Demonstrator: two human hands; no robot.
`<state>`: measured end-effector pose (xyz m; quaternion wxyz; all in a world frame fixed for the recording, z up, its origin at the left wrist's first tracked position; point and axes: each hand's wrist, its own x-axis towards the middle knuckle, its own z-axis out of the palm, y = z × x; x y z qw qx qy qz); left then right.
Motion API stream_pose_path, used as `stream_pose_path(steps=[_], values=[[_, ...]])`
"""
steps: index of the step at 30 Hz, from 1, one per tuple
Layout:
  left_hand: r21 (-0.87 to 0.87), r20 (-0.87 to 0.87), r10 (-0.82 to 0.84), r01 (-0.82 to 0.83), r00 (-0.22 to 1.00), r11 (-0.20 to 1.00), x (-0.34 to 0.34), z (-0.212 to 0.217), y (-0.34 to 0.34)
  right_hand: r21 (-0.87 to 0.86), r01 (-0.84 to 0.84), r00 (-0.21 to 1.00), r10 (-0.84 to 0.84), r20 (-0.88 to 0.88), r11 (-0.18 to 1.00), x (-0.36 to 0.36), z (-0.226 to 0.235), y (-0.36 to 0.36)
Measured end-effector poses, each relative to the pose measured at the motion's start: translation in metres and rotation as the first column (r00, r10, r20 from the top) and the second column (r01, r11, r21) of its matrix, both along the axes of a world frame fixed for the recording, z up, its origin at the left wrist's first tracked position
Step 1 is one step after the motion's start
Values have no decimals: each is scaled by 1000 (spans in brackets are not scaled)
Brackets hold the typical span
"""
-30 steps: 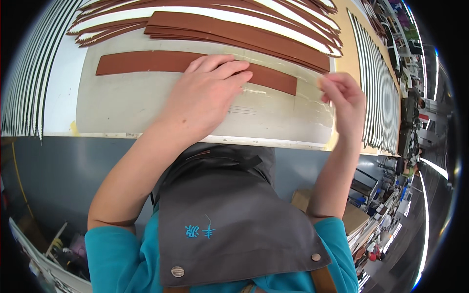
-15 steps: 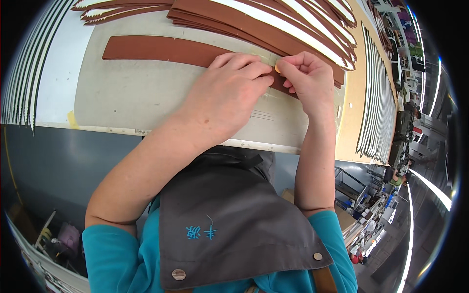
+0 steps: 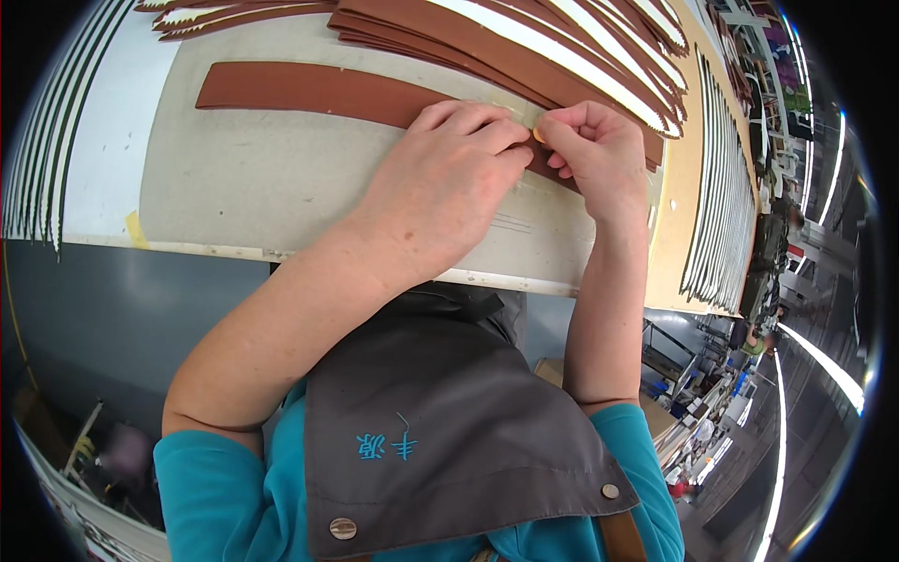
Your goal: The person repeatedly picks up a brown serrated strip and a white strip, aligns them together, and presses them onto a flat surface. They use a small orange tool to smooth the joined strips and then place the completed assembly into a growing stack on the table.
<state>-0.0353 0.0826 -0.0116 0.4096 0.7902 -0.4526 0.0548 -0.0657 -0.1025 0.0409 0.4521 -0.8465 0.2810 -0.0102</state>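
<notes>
A long brown leather-like strip (image 3: 300, 89) lies across the grey work board (image 3: 253, 178). My left hand (image 3: 459, 173) rests over its right part, fingers bent and pressed together onto the strip; the fingertips are partly hidden. Just to the right, my right hand (image 3: 599, 155) is closed in a pinch above the strip's right end. Between its thumb and forefinger shows the edge of a small yellow-orange piece (image 3: 538, 135), mostly hidden, its kind unclear. The two hands nearly meet at the fingertips.
Behind the hands lies a stack of brown strips (image 3: 431, 42), with folded brown-and-white ones at its right. Rows of narrow black-and-white strips lie at the far left (image 3: 56, 140) and on the tan board at right (image 3: 716, 197). The table's front edge (image 3: 506, 281) runs below my forearms.
Both hands keep the same pose and have shifted very slightly to the right in the picture. The strip's left end sits a touch higher in view.
</notes>
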Motion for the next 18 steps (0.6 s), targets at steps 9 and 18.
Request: stream_pose_path(steps=[9,18], values=[[12,-9,-13,13,1000,1000,1,0,2,214,61,972,-107,207,975,-23,5,-10],[-19,-46,-6,6,999,1000,3,-2,2,170,-12,967,-33,254,985,-46,-16,17]])
